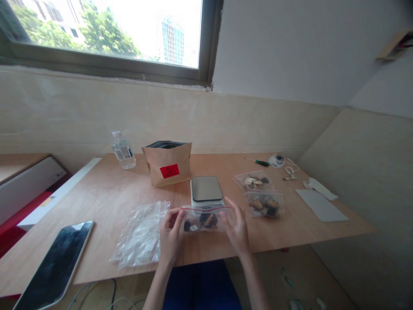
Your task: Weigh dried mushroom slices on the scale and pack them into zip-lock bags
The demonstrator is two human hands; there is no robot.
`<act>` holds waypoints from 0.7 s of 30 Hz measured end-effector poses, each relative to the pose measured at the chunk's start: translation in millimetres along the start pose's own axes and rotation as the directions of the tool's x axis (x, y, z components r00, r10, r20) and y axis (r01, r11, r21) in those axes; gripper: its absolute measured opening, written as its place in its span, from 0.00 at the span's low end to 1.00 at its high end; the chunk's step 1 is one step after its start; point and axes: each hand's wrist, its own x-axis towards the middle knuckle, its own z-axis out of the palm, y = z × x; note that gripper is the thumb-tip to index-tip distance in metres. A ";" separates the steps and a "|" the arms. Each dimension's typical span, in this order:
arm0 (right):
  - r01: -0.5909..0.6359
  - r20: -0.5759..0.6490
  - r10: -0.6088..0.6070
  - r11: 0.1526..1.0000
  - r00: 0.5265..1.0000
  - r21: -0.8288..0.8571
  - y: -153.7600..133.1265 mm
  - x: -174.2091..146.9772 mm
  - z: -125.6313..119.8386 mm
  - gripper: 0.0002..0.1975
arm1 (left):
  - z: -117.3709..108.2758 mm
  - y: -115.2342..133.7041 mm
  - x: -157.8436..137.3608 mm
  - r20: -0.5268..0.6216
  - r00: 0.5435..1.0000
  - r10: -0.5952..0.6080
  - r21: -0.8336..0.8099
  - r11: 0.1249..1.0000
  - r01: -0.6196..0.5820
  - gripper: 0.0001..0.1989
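Left hand (170, 232): thumb and fingers are gripping the zip bag (197, 223) at its upper left corner. Right hand (237, 230): thumb is lying on the bag's right end, forefinger is sticking up past the red strip; can't tell if it's pinching. So bag is sitting between both sets of fingertips, just in front of the scale (206, 188), overlapping its near edge in view. Dark dried pieces (208, 220) are showing inside.

Relative to scale: clear plastic bags (140, 237) are lying front-left; brown pouch (167, 165) is standing just left, mouth gaping; water bottle (123, 150) is standing farther left, phone (54, 267) is lying far front-left. Right side: upper filled bag (254, 179) and lower filled bag (266, 204) are lying near, screwdriver (261, 162) is resting behind them, white sheet (322, 206) is lying farther right.
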 end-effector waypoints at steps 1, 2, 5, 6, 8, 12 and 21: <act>0.069 0.021 -0.067 0.996 0.997 -0.062 -10.2 3.6 -1.5 0.21 | -0.3 0.6 -0.3 0.012 1.000 0.017 0.003 1.000 -0.017 0.12; 0.133 0.058 -0.127 0.985 0.990 -0.114 -21.4 7.8 -2.4 0.23 | -0.4 1.3 -0.7 0.027 0.999 0.040 0.007 0.999 -0.041 0.11; 0.285 0.275 -0.240 0.949 0.931 -0.136 -53.3 22.6 -3.2 0.17 | 0.5 4.0 -2.0 0.091 0.984 0.152 0.024 0.988 -0.154 0.09; 0.320 0.342 -0.266 0.941 0.901 -0.110 -61.2 27.6 -3.2 0.12 | 0.8 5.1 -2.3 0.114 0.975 0.189 0.033 0.981 -0.194 0.08; 0.363 0.432 -0.304 0.930 0.849 -0.059 -71.2 36.2 -3.1 0.05 | 0.9 7.3 -2.6 0.148 0.958 0.245 0.052 0.966 -0.254 0.07; 0.439 0.461 -0.354 0.894 0.814 -0.087 -71.4 42.8 -0.1 0.06 | -0.7 8.6 -3.1 0.174 0.943 0.284 0.096 0.948 -0.303 0.04; 0.546 0.368 -0.477 0.831 0.798 -0.106 -58.0 33.2 16.0 0.08 | -0.7 3.4 -7.5 0.110 0.942 0.317 0.175 0.927 -0.333 0.04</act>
